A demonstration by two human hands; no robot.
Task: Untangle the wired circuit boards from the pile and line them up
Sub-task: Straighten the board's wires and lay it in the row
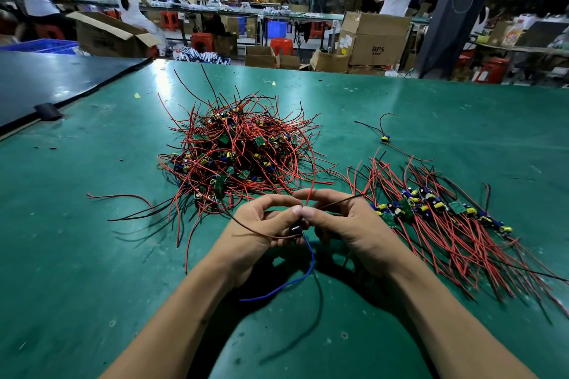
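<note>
On green table [431, 108], tangled red-wired pile [237, 151]

I see my left hand [261, 224] and right hand [345, 224] thumb to thumb over the green bench [92, 255], both gripping one wired board [297, 228]. Its blue wire [311, 258] droops toward me. The tangled pile [234, 151] lies just beyond, the lined-up row [431, 209] on my right, and a lone board [385, 138] farther off.
</note>
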